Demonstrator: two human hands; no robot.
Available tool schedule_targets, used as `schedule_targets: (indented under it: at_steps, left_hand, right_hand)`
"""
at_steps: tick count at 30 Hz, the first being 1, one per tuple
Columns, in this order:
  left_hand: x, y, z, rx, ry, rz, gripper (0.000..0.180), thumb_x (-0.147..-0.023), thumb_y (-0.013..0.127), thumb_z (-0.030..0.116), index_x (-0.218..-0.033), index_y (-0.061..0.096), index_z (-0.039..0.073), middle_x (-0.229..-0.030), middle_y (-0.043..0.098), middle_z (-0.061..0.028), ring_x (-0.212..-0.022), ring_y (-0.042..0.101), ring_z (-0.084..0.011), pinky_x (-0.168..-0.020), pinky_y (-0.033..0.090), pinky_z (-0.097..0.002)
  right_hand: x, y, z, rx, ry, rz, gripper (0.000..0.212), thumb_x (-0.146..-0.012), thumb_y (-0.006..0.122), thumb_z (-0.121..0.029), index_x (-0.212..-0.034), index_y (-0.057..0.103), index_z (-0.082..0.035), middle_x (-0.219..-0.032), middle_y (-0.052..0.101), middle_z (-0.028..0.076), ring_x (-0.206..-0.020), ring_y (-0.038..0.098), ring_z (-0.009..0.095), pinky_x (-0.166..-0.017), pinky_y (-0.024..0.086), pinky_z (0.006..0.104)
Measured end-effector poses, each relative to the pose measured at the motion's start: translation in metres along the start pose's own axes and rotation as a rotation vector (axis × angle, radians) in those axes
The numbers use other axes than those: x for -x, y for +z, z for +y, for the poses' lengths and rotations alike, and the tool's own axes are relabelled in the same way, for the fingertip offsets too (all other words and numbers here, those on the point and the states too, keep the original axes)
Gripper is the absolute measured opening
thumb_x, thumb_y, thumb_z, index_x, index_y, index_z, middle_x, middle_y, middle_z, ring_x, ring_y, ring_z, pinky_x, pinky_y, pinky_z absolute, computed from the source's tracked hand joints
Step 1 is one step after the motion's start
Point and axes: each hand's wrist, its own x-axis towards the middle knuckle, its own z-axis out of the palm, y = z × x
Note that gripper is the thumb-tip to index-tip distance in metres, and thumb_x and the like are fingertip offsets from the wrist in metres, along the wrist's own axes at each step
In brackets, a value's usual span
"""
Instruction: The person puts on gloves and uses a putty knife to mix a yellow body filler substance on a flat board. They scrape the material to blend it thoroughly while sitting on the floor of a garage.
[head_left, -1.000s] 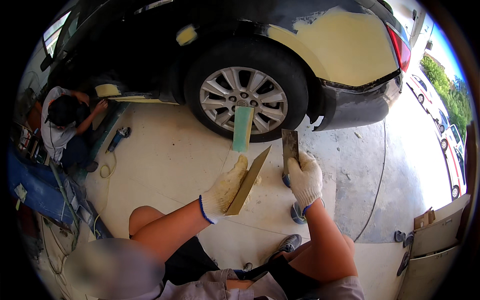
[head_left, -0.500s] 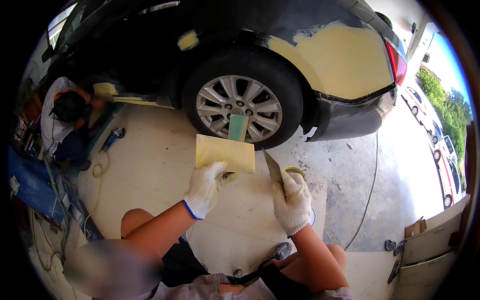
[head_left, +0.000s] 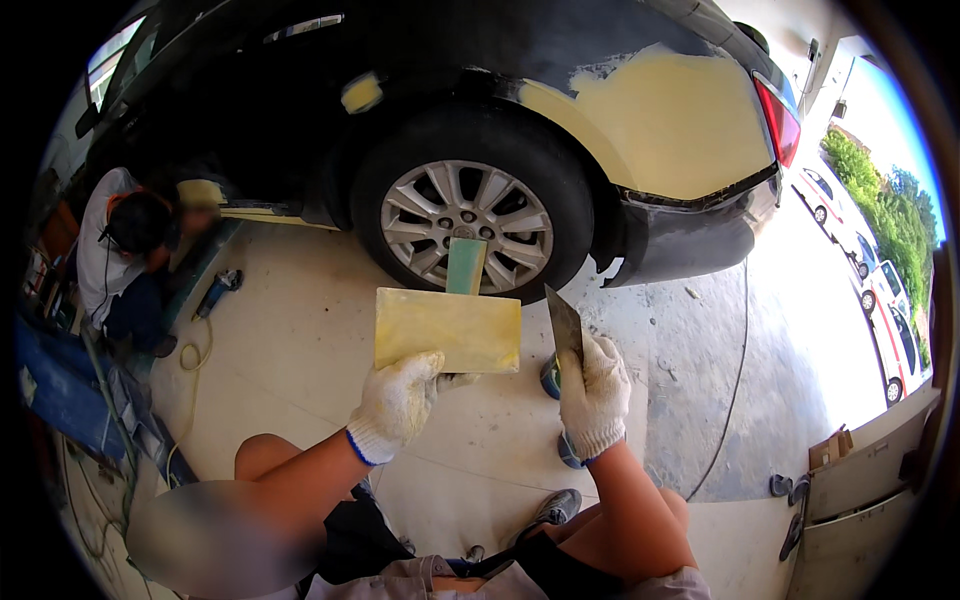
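My left hand, in a white knitted glove, grips the near edge of a flat rectangular board smeared with pale yellow. A green strip sticks out past the board's far edge; how it joins the board is hidden. In my gloved right hand is a thin metal putty knife, its blade up and apart from the board. Beyond both hands stands a dark car's rear wheel. Smooth yellow filler covers the rear panel above and right of it.
Two tins, one a blue tin, stand on the floor partly behind my right hand. At left a person crouches by the car's lower side, near a corded power tool. A cable crosses the floor at right.
The board has come nearer to me and turned its face more fully into view. My right hand has shifted slightly right with the putty knife, and more of the tins shows.
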Motion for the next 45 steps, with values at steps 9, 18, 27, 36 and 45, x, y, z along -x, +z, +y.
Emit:
schedule_targets:
  at_steps: [9,18,27,36,45]
  left_hand:
    - [-0.014,-0.011,0.008,0.171,-0.139,0.004,0.04,-0.099,0.052,0.01,-0.137,0.053,-0.001,-0.13,0.065,-0.0151,-0.115,0.067,-0.0292,-0.096,0.061,-0.0449]
    - [-0.009,-0.006,0.012,0.202,-0.177,-0.065,0.04,-0.1,0.05,0.011,-0.138,0.053,-0.002,-0.131,0.065,-0.0158,-0.117,0.067,-0.0292,-0.096,0.061,-0.0424]
    - [0.008,-0.006,-0.036,-0.687,0.076,-0.009,0.036,-0.101,0.066,0.014,-0.134,0.059,0.002,-0.118,0.07,-0.0083,-0.106,0.067,-0.0156,-0.09,0.057,-0.0336]
    - [0.013,-0.003,-0.005,-0.43,0.077,-0.021,0.035,-0.103,0.063,0.012,-0.135,0.058,-0.001,-0.12,0.07,-0.0068,-0.111,0.066,-0.0139,-0.098,0.055,-0.0323]
    - [0.007,-0.006,-0.017,-0.574,-0.149,0.01,0.038,-0.103,0.06,0.02,-0.137,0.056,0.003,-0.122,0.069,-0.0123,-0.108,0.068,-0.0207,-0.091,0.054,-0.0376]
  right_hand:
    - [-0.007,-0.013,0.009,-0.041,0.089,0.013,0.031,-0.091,0.064,-0.006,-0.121,0.072,-0.009,-0.1,0.069,0.012,-0.095,0.066,0.036,-0.084,0.053,0.0461]
    - [-0.01,-0.002,0.007,-0.088,0.233,-0.09,0.022,-0.095,0.061,-0.014,-0.114,0.071,-0.008,-0.097,0.066,0.014,-0.092,0.065,0.036,-0.081,0.053,0.0448]
    - [0.017,-0.003,-0.085,0.078,-0.467,-0.171,0.066,-0.072,0.074,-0.009,-0.137,0.067,-0.019,-0.112,0.068,0.003,-0.089,0.066,0.026,-0.077,0.055,0.0392]
    - [-0.005,0.026,-0.007,-0.484,0.322,0.045,0.02,-0.098,0.059,-0.008,-0.114,0.069,-0.003,-0.098,0.065,0.014,-0.09,0.063,0.029,-0.081,0.05,0.0373]
    - [-0.006,0.042,0.017,-0.058,0.292,-0.352,0.033,-0.096,0.054,-0.004,-0.127,0.064,0.002,-0.097,0.067,0.016,-0.087,0.065,0.033,-0.083,0.053,0.0404]
